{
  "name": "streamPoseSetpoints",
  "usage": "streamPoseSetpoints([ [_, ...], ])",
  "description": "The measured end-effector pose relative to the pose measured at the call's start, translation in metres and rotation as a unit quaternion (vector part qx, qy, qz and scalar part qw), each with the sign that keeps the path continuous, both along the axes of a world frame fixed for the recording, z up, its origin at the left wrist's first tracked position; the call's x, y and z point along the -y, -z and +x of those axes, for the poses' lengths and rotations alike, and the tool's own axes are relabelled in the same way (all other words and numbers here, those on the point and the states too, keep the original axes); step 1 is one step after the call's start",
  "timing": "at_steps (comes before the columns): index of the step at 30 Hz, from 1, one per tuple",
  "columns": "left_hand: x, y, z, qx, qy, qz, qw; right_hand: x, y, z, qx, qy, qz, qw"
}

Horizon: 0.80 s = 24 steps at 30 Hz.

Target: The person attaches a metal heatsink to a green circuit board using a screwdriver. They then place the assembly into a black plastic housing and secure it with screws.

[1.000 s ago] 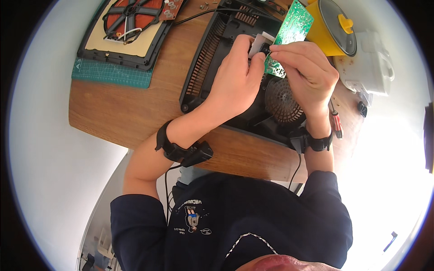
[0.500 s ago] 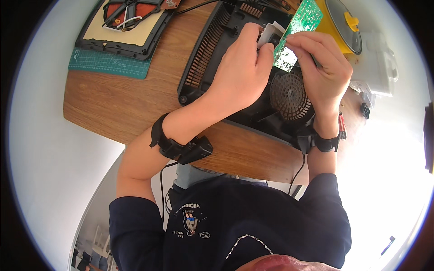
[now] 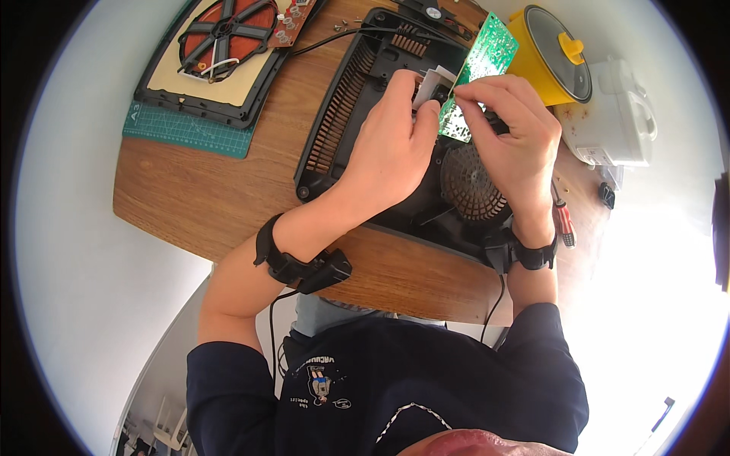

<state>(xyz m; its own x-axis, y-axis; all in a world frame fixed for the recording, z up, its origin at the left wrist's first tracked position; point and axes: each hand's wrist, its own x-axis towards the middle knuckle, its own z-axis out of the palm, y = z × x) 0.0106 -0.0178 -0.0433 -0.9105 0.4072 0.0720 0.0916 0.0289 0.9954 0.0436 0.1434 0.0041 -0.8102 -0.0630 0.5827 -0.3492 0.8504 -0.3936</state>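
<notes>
A green circuit board (image 3: 487, 57) stands tilted above an open black appliance housing (image 3: 342, 114) on the wooden table (image 3: 213, 197). My right hand (image 3: 509, 144) grips the board's lower edge between thumb and fingers. My left hand (image 3: 391, 148) pinches a small white-grey part (image 3: 430, 85) at the board's left side. Below the hands a round black fan grille (image 3: 468, 182) sits in the housing. Both wrists wear black straps.
A red coil plate in a black frame (image 3: 220, 45) lies on a green cutting mat (image 3: 182, 133) at the back left. A yellow pot with lid (image 3: 555, 53) and a white appliance (image 3: 616, 114) stand at the right. A red-handled screwdriver (image 3: 564, 220) lies by my right wrist.
The view has shifted a little; both hands and the board sit slightly lower in the picture. The grips on the board and the white part are the same.
</notes>
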Motion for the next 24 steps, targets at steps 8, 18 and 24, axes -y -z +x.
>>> streamPoseSetpoints([
  [8,0.0001,0.0002,-0.0004,-0.001,-0.004,-0.012,1.0,-0.0032,0.0046,-0.0027,-0.033,-0.013,0.048,0.998],
  [18,0.0001,-0.0007,0.0012,-0.023,-0.011,-0.003,1.0,-0.0022,0.0018,0.0011,0.073,-0.013,-0.018,0.997],
  [24,-0.0006,-0.001,0.0025,-0.047,-0.022,0.003,0.999,-0.0045,0.0037,0.0002,0.099,-0.001,-0.059,0.993],
])
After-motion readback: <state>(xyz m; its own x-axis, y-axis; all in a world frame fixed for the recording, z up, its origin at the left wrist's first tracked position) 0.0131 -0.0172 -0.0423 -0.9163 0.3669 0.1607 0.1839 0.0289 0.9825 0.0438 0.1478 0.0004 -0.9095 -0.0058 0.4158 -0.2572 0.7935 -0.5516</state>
